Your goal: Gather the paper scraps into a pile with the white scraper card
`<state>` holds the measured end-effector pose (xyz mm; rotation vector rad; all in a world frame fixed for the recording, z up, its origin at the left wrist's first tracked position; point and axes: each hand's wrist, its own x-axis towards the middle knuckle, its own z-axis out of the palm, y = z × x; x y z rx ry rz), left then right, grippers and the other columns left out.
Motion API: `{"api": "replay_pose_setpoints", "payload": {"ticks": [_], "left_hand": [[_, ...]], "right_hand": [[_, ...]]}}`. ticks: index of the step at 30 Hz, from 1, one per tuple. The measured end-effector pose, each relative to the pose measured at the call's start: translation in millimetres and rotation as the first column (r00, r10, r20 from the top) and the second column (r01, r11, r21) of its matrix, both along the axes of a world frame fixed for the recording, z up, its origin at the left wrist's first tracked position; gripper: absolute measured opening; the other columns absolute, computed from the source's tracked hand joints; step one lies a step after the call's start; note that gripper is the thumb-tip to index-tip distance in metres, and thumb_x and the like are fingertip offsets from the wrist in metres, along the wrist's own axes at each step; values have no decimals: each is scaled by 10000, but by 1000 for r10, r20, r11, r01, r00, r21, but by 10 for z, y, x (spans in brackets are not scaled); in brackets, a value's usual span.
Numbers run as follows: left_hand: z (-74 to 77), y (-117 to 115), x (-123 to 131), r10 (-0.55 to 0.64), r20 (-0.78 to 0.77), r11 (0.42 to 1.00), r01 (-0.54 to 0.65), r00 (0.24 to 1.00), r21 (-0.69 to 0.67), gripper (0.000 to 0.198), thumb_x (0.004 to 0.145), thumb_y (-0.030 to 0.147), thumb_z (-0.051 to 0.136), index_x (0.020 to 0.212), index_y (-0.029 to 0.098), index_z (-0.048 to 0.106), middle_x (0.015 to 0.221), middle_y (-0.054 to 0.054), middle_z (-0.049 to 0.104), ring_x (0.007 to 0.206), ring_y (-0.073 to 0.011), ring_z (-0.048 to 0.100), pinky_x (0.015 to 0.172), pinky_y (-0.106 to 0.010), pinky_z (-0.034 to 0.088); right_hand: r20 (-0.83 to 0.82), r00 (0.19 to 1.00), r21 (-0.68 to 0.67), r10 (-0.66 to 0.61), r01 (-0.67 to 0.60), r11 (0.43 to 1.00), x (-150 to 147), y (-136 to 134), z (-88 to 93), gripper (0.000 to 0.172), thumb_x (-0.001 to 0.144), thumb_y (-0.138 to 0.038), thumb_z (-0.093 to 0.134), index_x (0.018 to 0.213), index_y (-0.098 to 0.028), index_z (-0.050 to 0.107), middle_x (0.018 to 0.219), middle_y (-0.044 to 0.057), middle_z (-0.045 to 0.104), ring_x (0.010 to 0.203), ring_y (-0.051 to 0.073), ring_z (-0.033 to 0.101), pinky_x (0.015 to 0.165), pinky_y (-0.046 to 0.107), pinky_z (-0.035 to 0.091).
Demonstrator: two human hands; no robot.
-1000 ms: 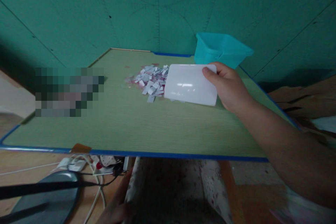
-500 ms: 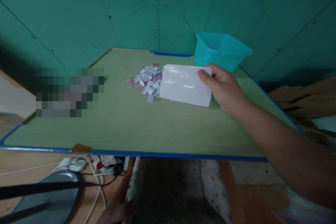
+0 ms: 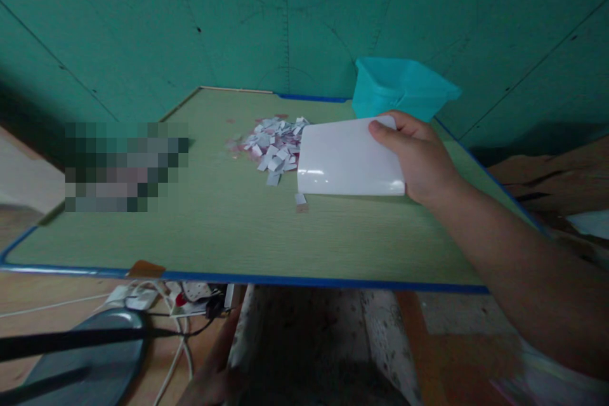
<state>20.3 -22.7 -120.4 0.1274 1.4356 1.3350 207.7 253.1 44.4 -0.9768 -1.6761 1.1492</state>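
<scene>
My right hand (image 3: 421, 155) grips a glossy white sheet (image 3: 349, 158) by its right end, thumb on top. The sheet bows slightly, low over the table, its left edge against a pile of small cut paper pieces (image 3: 273, 146). One loose piece (image 3: 301, 199) lies apart, just below the sheet's near left corner. Dim at the bottom, my left hand (image 3: 216, 380) is closed around the left wall of a speckled, dark-bottomed container (image 3: 387, 330) under the table's front edge; its fingers are partly hidden in shadow.
A turquoise bin (image 3: 402, 89) stands at the table's back right, against the green wall (image 3: 143, 25). Blue tape edges the pale green tabletop (image 3: 214, 228). Cables (image 3: 183, 355) and a round grey stool (image 3: 99, 355) are below left. A blurred-out patch (image 3: 126, 168) covers the left side.
My right hand has moved slightly right and toward me with the white sheet, whose tilt has changed. More of the pile shows, and a loose piece now lies by the sheet's near corner.
</scene>
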Motion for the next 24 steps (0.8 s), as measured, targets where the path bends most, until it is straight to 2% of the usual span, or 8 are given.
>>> {"api": "replay_pose_setpoints", "payload": {"ticks": [2, 5, 9, 12, 15, 18, 20, 24], "left_hand": [[-64, -14, -21, 5, -70, 1000, -5, 998, -6, 568, 329, -24, 623, 824, 255, 629, 949, 61, 666, 1193, -247, 338, 767, -197, 427], [-85, -18, -25, -19, -41, 1000, 19, 999, 0, 560, 333, 20, 626, 842, 253, 617, 916, 45, 676, 1084, -267, 466, 737, -242, 458], [-19, 17, 8, -24, -48, 1000, 23, 999, -21, 576, 325, -8, 624, 818, 292, 631, 758, 95, 680, 895, -218, 582, 686, -214, 464], [59, 63, 30, 13, -16, 999, -12, 1000, 31, 512, 331, 15, 623, 742, 319, 663, 752, 109, 678, 899, -211, 572, 695, -199, 450], [144, 91, 38, -16, 19, 999, 15, 1000, 45, 556, 325, 40, 628, 794, 334, 685, 742, 111, 679, 800, -200, 597, 661, -202, 461], [204, 75, 33, -11, 190, 999, 2, 982, 47, 527, 331, 41, 660, 741, 371, 684, 707, 137, 672, 690, -147, 600, 616, -166, 464], [205, 43, 18, -2, 211, 999, -8, 977, 48, 533, 352, 47, 676, 780, 364, 675, 719, 134, 668, 677, -137, 590, 620, -165, 469], [119, -35, -74, -7, 137, 997, -3, 991, 74, 536, 363, -4, 674, 813, 286, 654, 506, 92, 593, 459, -151, 503, 500, -238, 463]], "right_hand": [[38, 999, 31, 27, -28, 999, -20, -5, -25, 205, 715, -413, 534, 741, -209, 527, 642, -20, 507, 521, 85, 448, 441, 206, 326], [72, 997, 124, -9, 0, 992, -41, 0, -51, 224, 733, -423, 510, 772, -203, 531, 653, -25, 514, 546, 80, 458, 463, 199, 328], [29, 998, 153, -54, 49, 987, -27, 22, -38, 226, 744, -426, 490, 777, -204, 517, 653, -30, 507, 545, 76, 458, 471, 197, 332], [15, 999, 95, -42, 40, 995, 4, 34, -21, 227, 721, -434, 514, 742, -208, 506, 642, -28, 503, 536, 82, 461, 460, 203, 340], [32, 999, 34, -7, 6, 999, 25, 34, -19, 217, 702, -423, 538, 714, -208, 510, 619, -25, 504, 507, 84, 453, 427, 204, 324], [57, 997, -44, 57, -55, 998, 18, 17, -15, 190, 703, -386, 542, 689, -198, 513, 569, -28, 487, 455, 76, 428, 391, 201, 291], [52, 992, -125, 118, -111, 986, 5, -2, 1, 173, 693, -361, 553, 687, -193, 512, 547, -30, 483, 432, 75, 425, 377, 201, 281], [-29, 990, -196, 137, -140, 971, 2, -12, 46, 169, 681, -355, 565, 718, -198, 513, 557, -30, 498, 438, 84, 446, 388, 208, 306]]}}
